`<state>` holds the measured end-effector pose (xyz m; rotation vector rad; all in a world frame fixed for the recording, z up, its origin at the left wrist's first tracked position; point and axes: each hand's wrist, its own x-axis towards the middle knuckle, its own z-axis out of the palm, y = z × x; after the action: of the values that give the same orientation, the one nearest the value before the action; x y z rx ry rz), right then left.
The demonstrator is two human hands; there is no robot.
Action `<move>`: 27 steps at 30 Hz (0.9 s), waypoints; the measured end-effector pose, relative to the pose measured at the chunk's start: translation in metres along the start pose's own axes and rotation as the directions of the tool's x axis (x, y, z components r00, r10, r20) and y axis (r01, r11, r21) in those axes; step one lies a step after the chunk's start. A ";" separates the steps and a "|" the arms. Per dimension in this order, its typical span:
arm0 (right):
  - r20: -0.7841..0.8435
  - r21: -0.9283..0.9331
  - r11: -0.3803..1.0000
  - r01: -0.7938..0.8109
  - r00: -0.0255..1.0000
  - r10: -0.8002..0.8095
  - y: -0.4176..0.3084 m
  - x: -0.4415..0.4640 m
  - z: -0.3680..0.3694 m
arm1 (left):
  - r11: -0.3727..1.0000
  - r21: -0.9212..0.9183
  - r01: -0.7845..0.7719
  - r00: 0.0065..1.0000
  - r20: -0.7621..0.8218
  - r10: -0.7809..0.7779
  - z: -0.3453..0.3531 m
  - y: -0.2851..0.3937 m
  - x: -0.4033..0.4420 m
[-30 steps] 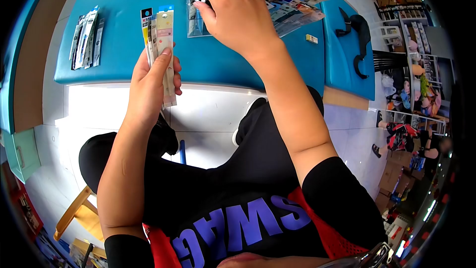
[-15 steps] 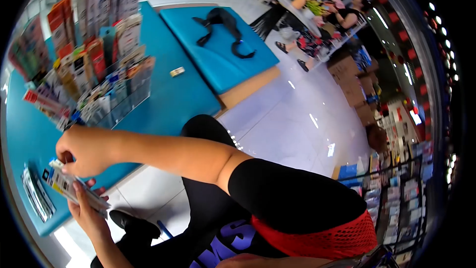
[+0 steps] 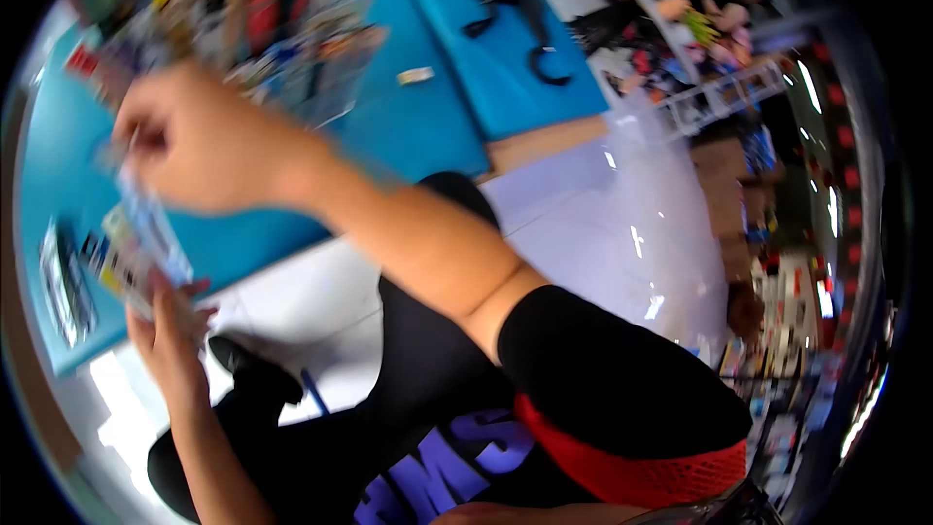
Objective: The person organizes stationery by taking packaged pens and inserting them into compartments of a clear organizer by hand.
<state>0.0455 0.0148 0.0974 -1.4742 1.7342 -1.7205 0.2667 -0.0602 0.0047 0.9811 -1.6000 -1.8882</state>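
Note:
My left hand [image 3: 172,335] is closed round a small bunch of flat pen packets [image 3: 121,267], held upright-slanting over the near edge of the blue padded surface [image 3: 262,243]. Just above it, my right hand [image 3: 199,141], blurred, pinches the top end of a slim clear packet [image 3: 155,224] whose lower end reaches down to the bunch. Behind my right hand stands a clear organizer [image 3: 335,102] full of packaged pens. A separate pile of silvery packets [image 3: 68,287] lies at the far left of the surface.
A small white-and-yellow item [image 3: 415,76] lies right of the organizer. A black strap [image 3: 525,24] rests on the second blue pad [image 3: 573,97]. Shelves with goods [image 3: 705,29] and cardboard boxes [image 3: 717,180] stand at the right.
The view has swung right and tilted. My right hand has left the organizer for the bunch, then lifted a little above it with a slim packet. My left hand still holds the bunch.

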 end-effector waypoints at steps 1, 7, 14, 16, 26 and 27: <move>-0.074 -0.112 0.989 0.100 0.991 -0.109 -0.005 0.005 -0.011 | 1.000 -0.028 0.011 1.000 -0.015 -0.011 0.012 0.015 -0.005; -0.110 -0.258 0.965 0.043 0.991 -0.074 -0.051 0.028 -0.028 | 0.993 -0.069 0.095 0.992 0.095 -0.088 0.013 0.035 -0.008; -0.015 -0.469 0.854 0.223 0.965 -0.260 -0.027 0.028 -0.014 | 0.989 -0.068 0.135 0.985 0.117 -0.127 0.013 0.043 -0.012; 0.042 -0.536 0.817 0.211 0.974 -0.224 -0.038 0.025 -0.010 | 0.989 -0.054 0.139 0.985 0.113 -0.133 0.013 0.045 -0.013; 0.171 -0.742 0.616 0.266 0.963 -0.209 -0.037 0.019 -0.011 | 0.989 -0.064 0.132 0.983 0.140 -0.123 0.009 0.042 -0.010; 0.148 -0.728 0.644 0.235 0.971 -0.187 -0.038 0.020 -0.011 | 0.989 -0.065 0.131 0.982 0.145 -0.121 0.009 0.042 -0.010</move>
<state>0.0452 0.0147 0.1416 -2.0885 2.4794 -1.0243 0.2621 -0.0552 0.0481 0.9572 -1.5656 -2.1294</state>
